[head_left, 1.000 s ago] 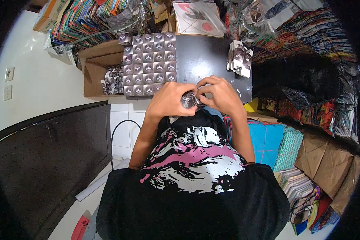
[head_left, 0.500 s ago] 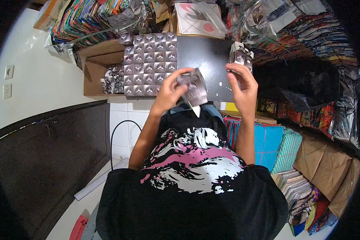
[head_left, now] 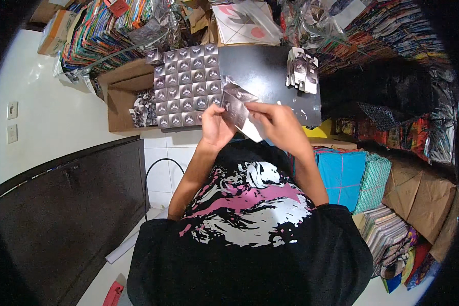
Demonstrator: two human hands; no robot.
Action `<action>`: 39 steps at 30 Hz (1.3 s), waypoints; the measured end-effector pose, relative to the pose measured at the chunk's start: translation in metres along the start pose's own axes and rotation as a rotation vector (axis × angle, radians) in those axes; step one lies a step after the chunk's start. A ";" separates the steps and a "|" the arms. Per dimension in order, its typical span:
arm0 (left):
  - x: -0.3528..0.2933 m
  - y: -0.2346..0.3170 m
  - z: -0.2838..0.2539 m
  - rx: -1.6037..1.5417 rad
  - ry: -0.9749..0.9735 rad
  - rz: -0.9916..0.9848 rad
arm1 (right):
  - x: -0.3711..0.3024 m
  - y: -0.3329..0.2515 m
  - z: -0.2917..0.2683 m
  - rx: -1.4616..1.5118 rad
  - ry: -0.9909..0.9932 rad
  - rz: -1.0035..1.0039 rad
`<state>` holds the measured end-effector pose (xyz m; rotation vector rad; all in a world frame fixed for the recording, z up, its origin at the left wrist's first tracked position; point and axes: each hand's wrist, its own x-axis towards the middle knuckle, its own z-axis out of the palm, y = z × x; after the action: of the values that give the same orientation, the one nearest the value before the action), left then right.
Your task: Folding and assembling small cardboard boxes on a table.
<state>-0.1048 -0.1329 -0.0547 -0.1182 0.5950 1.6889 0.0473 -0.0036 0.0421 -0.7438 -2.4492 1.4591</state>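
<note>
A grey printed carton [head_left: 235,102] with white flaps is held up in front of my body, over the near edge of the black table [head_left: 252,64]. Its left side is pinched by my left hand [head_left: 217,126], thumb against the printed face. My right hand [head_left: 281,125] grips the opposite side near the white flaps, fingers bent over it. The carton looks partly folded; its far side is hidden. Just left of it stand rows of small grey box-shaped cartons [head_left: 185,91] in a tight block. Beyond my right hand lies a pile of flat grey-and-white cartons [head_left: 302,71].
An open brown cardboard box [head_left: 118,81] with more grey pieces inside stands at the left. Stacks of colourful packets [head_left: 109,35] rise behind it. On the right are shelves of packets, black plastic [head_left: 382,97] and blue bundles [head_left: 341,176]. White scraps lie on the table.
My right hand has come from the flat-carton pile to the held carton and now grips it. My left hand has moved slightly, and the view has shifted a little.
</note>
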 end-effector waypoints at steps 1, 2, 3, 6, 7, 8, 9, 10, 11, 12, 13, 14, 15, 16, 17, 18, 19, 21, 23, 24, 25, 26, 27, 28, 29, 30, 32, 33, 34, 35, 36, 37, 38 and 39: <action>-0.004 0.001 0.002 0.055 0.015 0.014 | -0.002 -0.007 0.001 -0.014 0.014 0.038; -0.004 -0.001 0.006 0.106 0.040 0.074 | -0.001 -0.006 0.002 -0.014 0.013 0.036; -0.004 -0.003 0.011 0.248 0.126 0.094 | 0.002 -0.001 0.004 -0.021 -0.011 0.042; 0.002 -0.015 0.003 0.514 0.259 0.159 | 0.003 0.015 0.013 -0.014 -0.032 0.039; 0.004 -0.015 0.000 0.656 0.243 0.256 | 0.004 0.021 0.017 0.003 -0.027 0.033; 0.006 -0.017 -0.003 0.798 0.225 0.353 | 0.004 0.024 0.021 0.002 -0.030 0.029; 0.009 -0.023 -0.004 0.728 0.317 0.391 | 0.004 0.026 0.024 0.026 -0.018 0.065; 0.008 -0.023 -0.004 0.727 0.318 0.393 | 0.004 0.027 0.026 0.050 -0.006 0.105; 0.008 -0.022 -0.004 0.748 0.313 0.404 | 0.004 0.026 0.027 0.049 -0.007 0.104; 0.008 -0.021 -0.003 0.768 0.308 0.414 | 0.003 0.024 0.027 0.086 -0.018 0.129; 0.008 -0.020 -0.003 0.767 0.309 0.417 | 0.003 0.023 0.028 0.123 -0.030 0.154; 0.008 -0.020 -0.002 0.752 0.291 0.414 | 0.002 0.023 0.030 0.122 -0.032 0.152; 0.008 -0.020 -0.001 0.736 0.272 0.410 | 0.002 0.023 0.032 0.087 0.028 0.052; 0.009 -0.021 -0.002 0.735 0.273 0.412 | 0.001 0.024 0.034 0.051 0.088 -0.049; 0.008 -0.021 -0.002 0.773 0.262 0.445 | 0.001 0.024 0.033 0.050 0.087 -0.051; 0.008 -0.022 -0.003 0.810 0.251 0.478 | 0.001 0.025 0.033 0.050 0.045 -0.039; 0.007 -0.020 0.000 0.810 0.250 0.478 | 0.000 0.026 0.032 0.050 0.005 -0.025; 0.003 -0.015 0.006 0.952 0.243 0.476 | 0.001 0.033 0.036 0.065 0.049 -0.135; 0.002 -0.016 0.005 1.016 0.256 0.488 | 0.001 0.036 0.036 0.080 0.091 -0.246; 0.002 -0.016 0.005 1.082 0.269 0.500 | 0.001 0.037 0.035 0.041 0.074 -0.255; 0.006 -0.020 -0.004 1.080 0.274 0.505 | 0.002 0.039 0.035 0.002 0.052 -0.269; 0.013 -0.025 -0.013 1.020 0.290 0.568 | 0.002 0.035 0.031 0.001 0.048 -0.271; 0.018 -0.029 -0.022 0.959 0.306 0.631 | 0.002 0.029 0.026 0.005 -0.002 -0.212; 0.017 -0.028 -0.017 0.960 0.304 0.628 | 0.002 0.028 0.024 0.011 -0.045 -0.146; 0.012 -0.025 -0.008 0.973 0.282 0.626 | 0.002 0.029 0.023 0.012 -0.043 -0.145; 0.010 -0.024 -0.002 0.985 0.261 0.625 | 0.003 0.029 0.023 0.024 -0.022 -0.150; 0.009 -0.020 -0.013 1.022 0.244 0.551 | 0.003 0.028 0.023 0.035 -0.008 -0.159; 0.008 -0.018 -0.018 1.059 0.224 0.474 | 0.002 0.029 0.024 -0.012 0.043 -0.155; 0.006 -0.016 -0.014 1.059 0.223 0.473 | 0.001 0.031 0.023 -0.060 0.096 -0.147; 0.003 -0.015 -0.011 1.092 0.250 0.391 | 0.001 0.031 0.023 -0.060 0.096 -0.146; 0.000 -0.014 -0.006 1.124 0.276 0.308 | 0.000 0.031 0.023 -0.067 0.135 -0.107; -0.001 -0.016 0.001 1.124 0.276 0.310 | 0.001 0.031 0.023 -0.075 0.172 -0.070; 0.000 -0.022 0.009 1.082 0.257 0.499 | 0.001 0.030 0.023 -0.075 0.171 -0.071; 0.001 -0.025 0.014 1.034 0.236 0.686 | 0.002 0.028 0.023 0.001 0.146 -0.100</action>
<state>-0.0779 -0.1239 -0.0513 0.7077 1.7578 1.7920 0.0453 -0.0095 0.0067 -0.6909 -2.3412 1.3212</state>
